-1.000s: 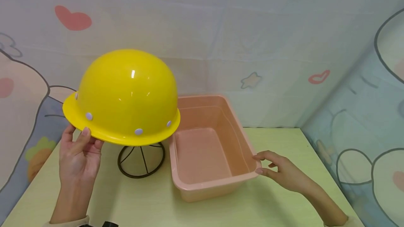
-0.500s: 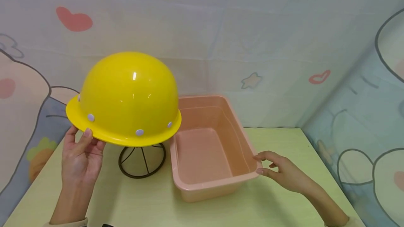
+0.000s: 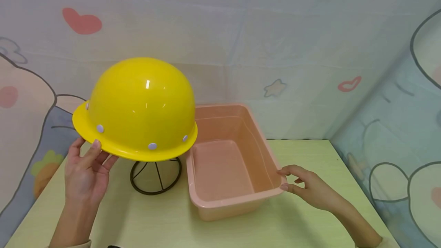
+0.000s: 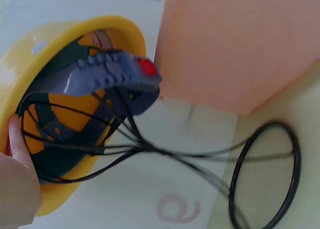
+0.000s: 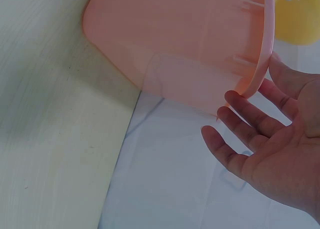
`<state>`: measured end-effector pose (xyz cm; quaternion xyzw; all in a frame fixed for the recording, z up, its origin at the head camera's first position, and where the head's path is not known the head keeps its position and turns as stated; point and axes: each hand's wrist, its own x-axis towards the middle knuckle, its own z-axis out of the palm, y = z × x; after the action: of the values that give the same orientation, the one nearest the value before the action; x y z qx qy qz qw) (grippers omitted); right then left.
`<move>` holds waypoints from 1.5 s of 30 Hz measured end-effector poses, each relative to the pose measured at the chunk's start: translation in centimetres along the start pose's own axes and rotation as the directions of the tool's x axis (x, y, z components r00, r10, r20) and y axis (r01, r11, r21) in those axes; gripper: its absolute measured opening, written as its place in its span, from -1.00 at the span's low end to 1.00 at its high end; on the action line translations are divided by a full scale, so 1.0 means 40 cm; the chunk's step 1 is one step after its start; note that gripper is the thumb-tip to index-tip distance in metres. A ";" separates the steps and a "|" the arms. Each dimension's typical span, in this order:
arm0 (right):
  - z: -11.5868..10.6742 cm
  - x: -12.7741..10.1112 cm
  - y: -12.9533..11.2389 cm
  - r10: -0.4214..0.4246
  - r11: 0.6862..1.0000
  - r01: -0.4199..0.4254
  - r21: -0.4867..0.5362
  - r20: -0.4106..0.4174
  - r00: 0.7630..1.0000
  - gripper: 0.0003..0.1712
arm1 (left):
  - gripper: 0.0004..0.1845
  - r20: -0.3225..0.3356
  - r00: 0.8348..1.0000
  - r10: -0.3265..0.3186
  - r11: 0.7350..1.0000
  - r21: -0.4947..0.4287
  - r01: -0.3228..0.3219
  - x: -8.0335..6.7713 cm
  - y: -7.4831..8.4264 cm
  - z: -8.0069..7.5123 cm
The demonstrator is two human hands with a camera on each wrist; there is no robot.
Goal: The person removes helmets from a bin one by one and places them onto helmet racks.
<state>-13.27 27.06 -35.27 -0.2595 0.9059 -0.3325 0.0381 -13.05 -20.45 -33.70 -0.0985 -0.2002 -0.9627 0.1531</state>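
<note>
Two bare hands are at work over a pale yellow-green desk [image 3: 165, 225]. The left hand [image 3: 86, 171] holds the brim of a glossy yellow plastic hard hat with white rivets [image 3: 138, 106], thumb on the upper edge and fingers curled beneath, so this grip is pinching the brim; from the left wrist view the thumb shows at the rim of the hard hat [image 4: 65, 114], whose dark inner straps and grey headband are visible. The hat sits on, or just above, a black wire dome stand with a round base ring [image 3: 155, 177]; whether it fully rests on the wires cannot be told, though the wires reach up inside the shell. Just right of the stand lies an empty pink rectangular plastic tub [image 3: 224, 163], near the hat's brim. The right hand [image 3: 306, 188] has relaxed, spread fingers; its fingertips touch the tub's near right corner rim without curling round it, as the right wrist view confirms at the tub [image 5: 190, 49] and right hand [image 5: 270, 154]. By my judgement the work is early: the hat is at the stand, the tub holds nothing.
</note>
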 end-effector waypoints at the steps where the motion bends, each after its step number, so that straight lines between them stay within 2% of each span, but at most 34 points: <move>1: 0.000 -0.001 0.000 0.001 1.000 -0.001 0.001 0.000 1.000 -0.64 | -0.61 -0.007 1.000 0.001 0.999 0.039 -0.001 0.000 0.002 0.001; 4: -0.002 -0.003 -0.002 -0.004 1.000 0.004 0.004 0.000 1.000 -0.64 | -0.57 -0.015 1.000 0.001 0.993 0.114 0.001 -0.001 0.009 0.005; 8: -0.002 -0.005 -0.002 -0.014 1.000 0.014 0.005 0.000 1.000 -0.64 | -0.55 -0.020 1.000 -0.005 0.992 0.129 0.008 -0.001 0.012 0.006; 16: -0.002 -0.004 0.001 0.006 1.000 -0.006 0.001 0.006 1.000 -0.63 | -0.58 -0.063 0.998 -0.031 0.995 0.095 0.037 -0.003 0.014 -0.003; 24: -0.002 -0.002 0.001 -0.001 1.000 0.001 -0.004 0.004 1.000 -0.63 | -0.63 -0.044 0.998 -0.035 0.998 0.045 0.037 -0.005 0.004 -0.018; 38: -0.001 0.002 0.004 0.009 1.000 -0.010 0.013 0.012 1.000 -0.64 | -0.59 -0.129 0.990 -0.063 0.995 0.071 0.073 -0.018 -0.003 -0.037; 45: -0.001 0.001 0.000 0.005 1.000 -0.005 -0.001 0.008 1.000 -0.64 | -0.62 -0.144 0.986 -0.087 0.994 0.050 0.095 -0.025 -0.009 -0.049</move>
<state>-13.33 27.08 -35.23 -0.2587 0.9065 -0.3309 0.0425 -12.51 -20.69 -35.84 -0.0161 -0.2201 -0.9672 0.1257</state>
